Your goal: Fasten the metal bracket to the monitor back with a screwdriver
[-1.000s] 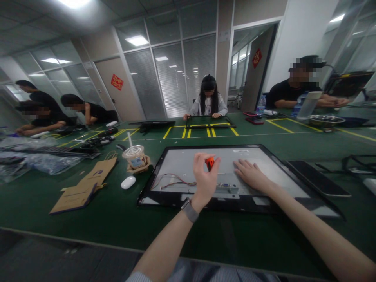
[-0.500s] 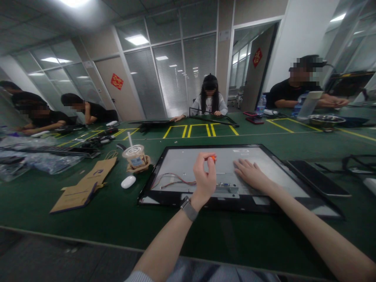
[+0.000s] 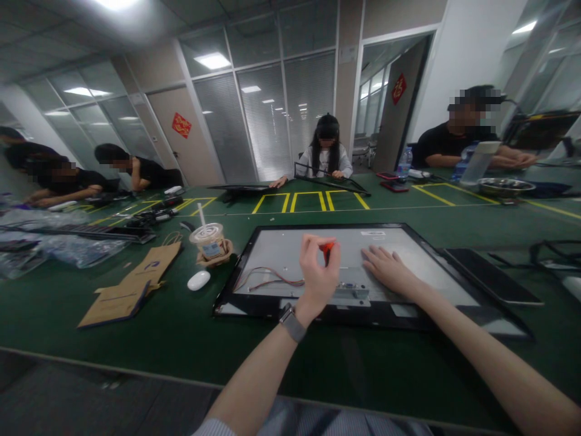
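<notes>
I have the left hand [image 3: 318,269] pinching an orange tool [image 3: 327,247] between thumb and curled fingers, above the middle of the flat panel [image 3: 275,248] on the bench [image 3: 181,348]. The tool looks roughly upright; I can't see its tip. The metal bracket [image 3: 356,295] lies just on my near side of it, and the right hand [image 3: 385,268] rests spread and flat, holding nothing. Half a second ago, less orange showed; the right hand hasn't shifted.

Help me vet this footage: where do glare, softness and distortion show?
Head view: topmost ceiling light blown out, hazy; head view: pale sheen on the panel beside the right hand; head view: white label too soft to read; head view: left door leaning, probably wide-angle distortion.
</notes>
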`<control>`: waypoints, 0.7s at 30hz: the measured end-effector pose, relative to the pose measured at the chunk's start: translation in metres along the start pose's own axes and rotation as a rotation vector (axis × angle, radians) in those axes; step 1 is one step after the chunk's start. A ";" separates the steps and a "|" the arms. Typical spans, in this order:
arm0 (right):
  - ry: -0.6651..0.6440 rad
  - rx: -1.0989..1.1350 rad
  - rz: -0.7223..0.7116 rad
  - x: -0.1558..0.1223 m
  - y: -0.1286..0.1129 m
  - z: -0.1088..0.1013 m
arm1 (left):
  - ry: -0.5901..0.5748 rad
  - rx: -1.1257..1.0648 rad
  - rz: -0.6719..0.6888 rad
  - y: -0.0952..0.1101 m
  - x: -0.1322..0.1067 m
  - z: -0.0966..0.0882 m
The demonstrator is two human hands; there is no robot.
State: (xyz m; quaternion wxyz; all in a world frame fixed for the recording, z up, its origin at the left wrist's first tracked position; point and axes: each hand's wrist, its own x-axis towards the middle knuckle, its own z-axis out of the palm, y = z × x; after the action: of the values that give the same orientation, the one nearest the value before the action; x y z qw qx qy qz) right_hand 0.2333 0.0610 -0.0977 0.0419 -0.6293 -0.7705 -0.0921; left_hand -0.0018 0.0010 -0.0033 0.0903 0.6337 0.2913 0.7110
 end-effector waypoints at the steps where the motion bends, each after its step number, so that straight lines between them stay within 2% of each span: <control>1: 0.002 0.001 -0.002 0.000 0.000 0.000 | -0.008 -0.005 -0.007 0.000 0.000 0.000; 9: -0.033 0.037 0.028 -0.001 0.000 -0.004 | -0.039 -0.122 -0.149 -0.007 0.001 -0.002; 14: -0.024 0.023 0.020 0.000 0.002 -0.001 | -0.090 -0.188 -0.207 -0.004 0.002 -0.001; 17: -0.037 0.004 0.013 0.000 0.002 -0.001 | -0.129 -0.184 -0.169 -0.001 0.002 0.000; 21: -0.043 0.005 0.018 0.000 -0.001 -0.003 | -0.084 -0.096 -0.121 -0.001 0.004 0.000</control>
State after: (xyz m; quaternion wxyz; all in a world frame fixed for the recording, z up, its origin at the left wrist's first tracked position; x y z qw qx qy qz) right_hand 0.2325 0.0600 -0.0946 0.0277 -0.6380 -0.7658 -0.0761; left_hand -0.0029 0.0040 -0.0002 0.1755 0.6391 0.2908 0.6901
